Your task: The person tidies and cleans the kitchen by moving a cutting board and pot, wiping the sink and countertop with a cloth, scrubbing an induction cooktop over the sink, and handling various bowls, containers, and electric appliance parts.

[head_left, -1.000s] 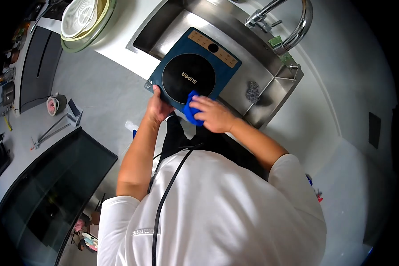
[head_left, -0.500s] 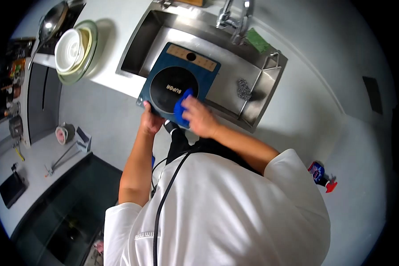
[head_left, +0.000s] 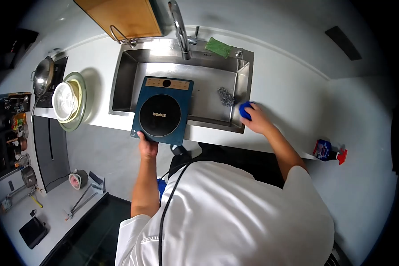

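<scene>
Since the earlier frame, I see the bright blue, bunched cloth (head_left: 245,110) gone from the cooktop's near edge, carried by the right hand (head_left: 258,120) to the right-hand end of the sink, and my view has swung round so that the sink lies squarer ahead. On my feed the right hand's fingers are closed over that cloth; whether it presses on the rim below, I cannot tell. The left hand (head_left: 148,146) grips the flat, dark teal, rectangular induction cooktop (head_left: 160,114) with a round black plate by its near left corner, thumb on top, the other fingers mostly hidden underneath. From that grip, the cooktop reaches forward over the front edge of the rectangular stainless-steel sink (head_left: 204,97), its tan control strip at the far end; I cannot make out whether the edge bears any weight. Just left of the right hand's grip, inside the sink, lies a grey, tangled steel-wool scourer (head_left: 226,96). Beyond that same grip, behind the sink, I see a green, oblong scrubbing pad (head_left: 217,47), with a curved chrome tap (head_left: 178,26) to its left. Well to the right of the cloth sits a dark blue spray bottle with a red trigger (head_left: 326,150).
</scene>
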`<state>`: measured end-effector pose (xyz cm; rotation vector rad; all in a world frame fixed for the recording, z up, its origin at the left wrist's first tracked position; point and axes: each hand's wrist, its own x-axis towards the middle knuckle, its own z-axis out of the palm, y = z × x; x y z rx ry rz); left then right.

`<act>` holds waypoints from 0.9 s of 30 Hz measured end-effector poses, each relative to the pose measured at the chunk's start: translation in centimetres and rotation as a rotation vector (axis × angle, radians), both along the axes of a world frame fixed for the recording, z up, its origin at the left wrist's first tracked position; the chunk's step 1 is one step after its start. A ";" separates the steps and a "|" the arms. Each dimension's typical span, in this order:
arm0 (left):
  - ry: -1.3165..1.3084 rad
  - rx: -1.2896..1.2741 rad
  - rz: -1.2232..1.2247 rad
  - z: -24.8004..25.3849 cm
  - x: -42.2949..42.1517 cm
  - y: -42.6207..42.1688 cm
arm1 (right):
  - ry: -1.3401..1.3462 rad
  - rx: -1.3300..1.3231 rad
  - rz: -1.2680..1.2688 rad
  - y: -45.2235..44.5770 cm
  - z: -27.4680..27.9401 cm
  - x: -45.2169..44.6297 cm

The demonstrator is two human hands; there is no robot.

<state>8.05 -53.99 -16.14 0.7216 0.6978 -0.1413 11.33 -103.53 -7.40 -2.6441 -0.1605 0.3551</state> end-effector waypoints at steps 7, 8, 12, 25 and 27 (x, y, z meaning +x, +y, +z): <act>-0.056 0.071 -0.016 0.9 0.0 1.8 | 0.123 -0.266 -0.072 3.6 4.8 -1.1; -0.066 0.087 -0.031 1.3 0.0 2.4 | 0.137 -0.162 -0.099 4.4 5.1 -0.8; -0.074 0.136 -0.141 4.0 0.3 4.5 | 0.094 0.329 -0.144 7.9 5.2 0.4; -0.156 0.262 -0.736 19.0 4.1 0.5 | 0.682 1.562 -0.585 10.5 5.3 -10.0; -0.167 0.311 -0.869 21.9 4.5 -3.0 | 0.598 1.627 -0.691 9.6 4.0 -14.5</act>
